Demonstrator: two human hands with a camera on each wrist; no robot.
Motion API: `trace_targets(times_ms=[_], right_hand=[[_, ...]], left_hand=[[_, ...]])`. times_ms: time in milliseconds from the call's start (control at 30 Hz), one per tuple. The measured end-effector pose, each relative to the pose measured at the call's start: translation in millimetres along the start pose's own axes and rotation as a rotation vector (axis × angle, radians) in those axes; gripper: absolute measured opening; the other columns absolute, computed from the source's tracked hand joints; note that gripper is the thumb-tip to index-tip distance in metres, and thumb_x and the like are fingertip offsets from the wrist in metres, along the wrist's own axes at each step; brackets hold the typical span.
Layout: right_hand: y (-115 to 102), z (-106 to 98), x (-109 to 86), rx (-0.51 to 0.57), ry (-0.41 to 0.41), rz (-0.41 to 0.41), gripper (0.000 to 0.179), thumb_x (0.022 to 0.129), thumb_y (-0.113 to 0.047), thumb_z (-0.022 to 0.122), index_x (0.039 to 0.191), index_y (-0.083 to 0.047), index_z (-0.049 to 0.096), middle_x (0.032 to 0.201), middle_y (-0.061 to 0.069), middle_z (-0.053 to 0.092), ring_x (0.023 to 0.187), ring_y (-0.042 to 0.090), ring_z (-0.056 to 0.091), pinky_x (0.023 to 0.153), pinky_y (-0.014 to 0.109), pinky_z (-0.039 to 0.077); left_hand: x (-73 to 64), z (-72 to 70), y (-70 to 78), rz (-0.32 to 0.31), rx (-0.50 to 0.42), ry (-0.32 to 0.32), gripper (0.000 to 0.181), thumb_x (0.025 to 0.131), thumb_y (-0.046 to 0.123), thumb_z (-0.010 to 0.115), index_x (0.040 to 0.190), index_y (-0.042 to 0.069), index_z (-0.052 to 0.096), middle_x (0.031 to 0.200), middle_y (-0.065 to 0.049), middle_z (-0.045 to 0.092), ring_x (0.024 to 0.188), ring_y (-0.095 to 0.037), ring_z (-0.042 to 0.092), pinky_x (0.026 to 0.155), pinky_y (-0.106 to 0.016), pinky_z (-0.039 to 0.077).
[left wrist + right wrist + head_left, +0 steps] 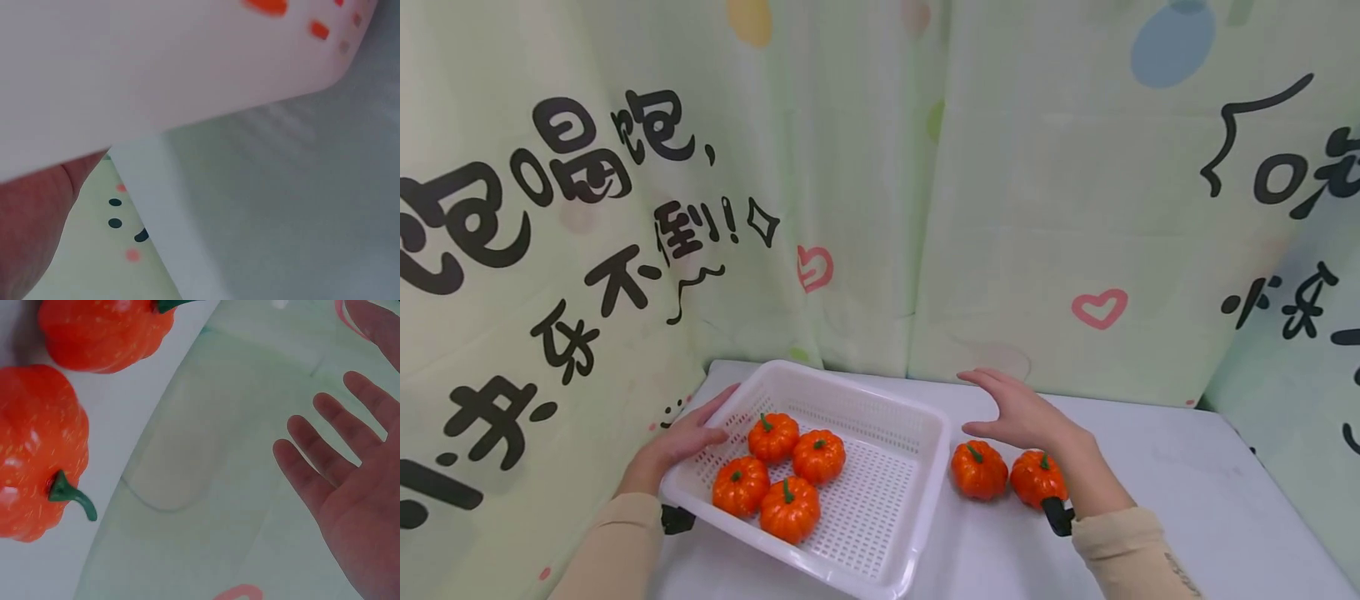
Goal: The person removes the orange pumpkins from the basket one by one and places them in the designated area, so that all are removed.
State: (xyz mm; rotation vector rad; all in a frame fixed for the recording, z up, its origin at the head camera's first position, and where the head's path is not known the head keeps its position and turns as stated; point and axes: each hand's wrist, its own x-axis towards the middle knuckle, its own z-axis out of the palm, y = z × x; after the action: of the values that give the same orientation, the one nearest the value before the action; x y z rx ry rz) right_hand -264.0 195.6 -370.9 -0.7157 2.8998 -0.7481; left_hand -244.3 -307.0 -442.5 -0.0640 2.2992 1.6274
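Note:
A white plastic basket (pixel 880 467) with perforated walls and floor is in the middle of the head view. Several orange toy pumpkins (pixel 790 510) with green stems lie in its left part. My left hand (pixel 681 437) grips the basket's left rim, thumb over the edge. From the left wrist, the basket's side (pixel 156 69) shows raised off the table, hiding most of that hand's fingers. My right hand (pixel 1022 414) hovers with fingers spread, holding nothing. Below it, two more pumpkins, one left (pixel 979 470) and one right (pixel 1037 478), rest on the table; the forearm partly covers the right one.
The white table (pixel 1180 492) extends right of the pumpkins. A pale green curtain (pixel 1037 208) with black lettering and hearts hangs behind the table and along both sides, close to the left hand.

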Motion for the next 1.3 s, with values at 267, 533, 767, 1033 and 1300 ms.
trace_targets(times_ms=[267, 533, 767, 1033, 1300], right_hand=[[-21.0, 5.3, 22.5, -0.03, -0.017, -0.059, 0.073, 0.087, -0.031, 0.078, 0.151, -0.013, 0.047, 0.154, 0.016, 0.042, 0.139, 0.039, 0.038, 0.106, 0.06, 0.04], [-51.0, 6.7, 40.3, -0.012, -0.032, -0.145, 0.071, 0.088, -0.03, 0.077, 0.151, -0.011, 0.048, 0.153, 0.014, 0.044, 0.14, 0.036, 0.039, 0.11, 0.056, 0.037], [-72.4, 15.4, 55.5, 0.0, -0.072, -0.192, 0.07, 0.089, -0.029, 0.076, 0.15, -0.011, 0.048, 0.153, 0.013, 0.044, 0.14, 0.033, 0.039, 0.111, 0.051, 0.038], [-92.4, 31.2, 74.7, -0.007, -0.098, -0.214, 0.068, 0.089, -0.031, 0.075, 0.149, -0.013, 0.05, 0.151, 0.009, 0.047, 0.138, 0.029, 0.043, 0.111, 0.047, 0.038], [-107.3, 48.6, 92.2, 0.034, -0.136, -0.253, 0.065, 0.088, -0.027, 0.076, 0.146, -0.011, 0.052, 0.145, 0.009, 0.051, 0.132, 0.027, 0.047, 0.109, 0.045, 0.041]], left_hand=[[2.4, -1.3, -0.3, 0.011, 0.004, -0.021, 0.081, 0.097, 0.01, 0.055, 0.163, 0.036, 0.016, 0.161, -0.022, 0.024, 0.111, -0.036, 0.061, 0.078, -0.049, 0.06], [3.0, -2.2, 2.3, 0.01, -0.007, -0.009, 0.081, 0.096, 0.009, 0.056, 0.162, 0.036, 0.018, 0.161, -0.021, 0.026, 0.111, -0.034, 0.06, 0.078, -0.049, 0.059], [2.9, 0.7, 2.3, 0.017, -0.005, -0.017, 0.081, 0.095, 0.007, 0.055, 0.163, 0.034, 0.019, 0.159, -0.023, 0.028, 0.11, -0.036, 0.06, 0.078, -0.05, 0.059], [2.2, 1.4, 4.7, 0.024, -0.018, -0.019, 0.081, 0.095, 0.006, 0.055, 0.163, 0.033, 0.019, 0.158, -0.024, 0.028, 0.111, -0.037, 0.06, 0.077, -0.051, 0.059], [0.5, -1.9, 2.9, 0.004, -0.011, -0.006, 0.082, 0.095, 0.007, 0.056, 0.162, 0.035, 0.019, 0.159, -0.022, 0.029, 0.11, -0.036, 0.06, 0.077, -0.05, 0.06]])
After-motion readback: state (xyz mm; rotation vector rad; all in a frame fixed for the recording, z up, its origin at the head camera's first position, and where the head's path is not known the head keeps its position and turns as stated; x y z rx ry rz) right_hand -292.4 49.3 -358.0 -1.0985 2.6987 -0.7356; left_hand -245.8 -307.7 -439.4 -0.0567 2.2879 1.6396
